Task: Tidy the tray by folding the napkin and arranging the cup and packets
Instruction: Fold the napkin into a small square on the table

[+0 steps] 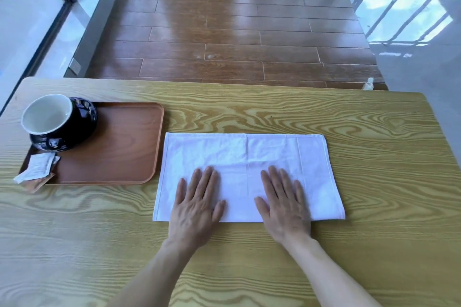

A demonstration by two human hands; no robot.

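Both palms flat, fingers spread: left hand (195, 203) and right hand (283, 203) press the napkin (249, 157) on the worktop (374, 182). Soft, limp cloth (probably light), so pinch the corners to fold.

No readable text, brand, number or sign is showing anywhere; the packets (37, 169) on the tray (119, 147) are carrying print too blurred to read.
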